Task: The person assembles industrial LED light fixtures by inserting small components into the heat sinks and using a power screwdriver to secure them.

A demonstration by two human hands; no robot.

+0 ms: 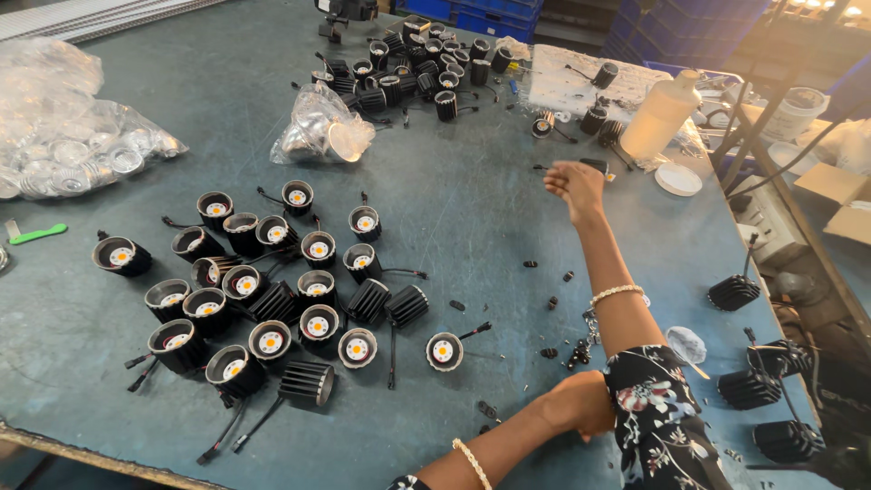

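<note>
My right hand [574,186] is stretched far out over the grey-green table [472,218], palm down with the fingers curled together. It lies beside a small black part [595,165]; whether it holds anything is hidden. My left hand [579,405] rests near the front of the table, bunched and partly tucked under my floral right sleeve [658,408]. Small black screws and clips [550,302] lie scattered between the two hands. One round black lamp housing with an orange-yellow centre [444,351] sits left of my left hand.
Several black lamp housings [272,290] are clustered at the left, more at the back [417,68]. Clear bags of silver reflectors lie at far left [63,136] and mid-back [322,132]. A white bottle [660,113], a white lid [678,179] and finned black heat sinks [735,292] stand right.
</note>
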